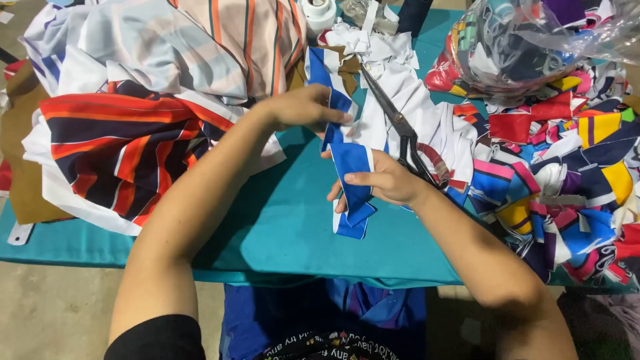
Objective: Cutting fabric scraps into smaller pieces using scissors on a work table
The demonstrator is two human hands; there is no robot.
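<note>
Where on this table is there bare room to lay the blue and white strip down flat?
The teal cloth lies bare between the striped fabric pile and the colourful scrap heap, from the hands down to the near edge. The far side is crowded: white offcuts, scissors, a plastic bag of scraps.

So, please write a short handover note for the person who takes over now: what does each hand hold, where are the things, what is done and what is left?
Left hand: pinches the upper part of the blue and white fabric strip.
Right hand: holds the same strip lower down, thumb across it; its end hangs folded over the teal cloth on the table.
Scissors: lie to the right of the strip on white scraps, in neither hand.
Striped fabric pile: on the left.
Colourful offcuts: heaped on the right, under a clear plastic bag.
Done: many pieces already lie cut.
Left: this strip is in hand, uncut.
</note>
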